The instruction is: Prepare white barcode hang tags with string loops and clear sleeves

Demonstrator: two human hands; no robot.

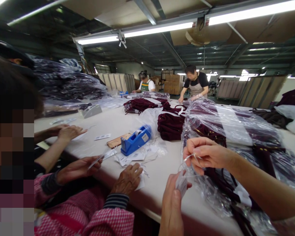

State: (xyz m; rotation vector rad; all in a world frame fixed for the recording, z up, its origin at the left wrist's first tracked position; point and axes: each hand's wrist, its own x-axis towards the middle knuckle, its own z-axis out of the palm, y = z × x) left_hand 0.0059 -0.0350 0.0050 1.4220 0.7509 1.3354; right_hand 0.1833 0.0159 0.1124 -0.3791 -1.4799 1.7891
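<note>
Right hand (pixel 206 154): thumb and fingers pinched together on a thin white string (pixel 187 157). Left hand (pixel 170 208), below it and to the left: thumb and fingers closed on a small pale tag (pixel 182 184), held up just over the bench (pixel 168 160) edge. From the right fingers the tag lies down and leftward, near but apart; long axis roughly upright, tilted. Left is the nearer hand, being in contact. String seems to run from pinch to tag, though a loop blurs against the plastic and the join can't be made out. Just behind the right hand, a clear bag (pixel 236 121) of maroon garments. Left of the hands, loose tags (pixel 135 155) beside a blue dispenser (pixel 136 141). Further left, a co-worker in checked sleeves: one hand (pixel 127 178) on the bench by the tags, the other (pixel 80 168) holding a card (pixel 95 162). Lettering: dispenser bears a white sticker (pixel 145 137), the loose tags dark print; none legible. Across the bench, a green apron (pixel 145 86) with pale marks, also unreadable.
</note>
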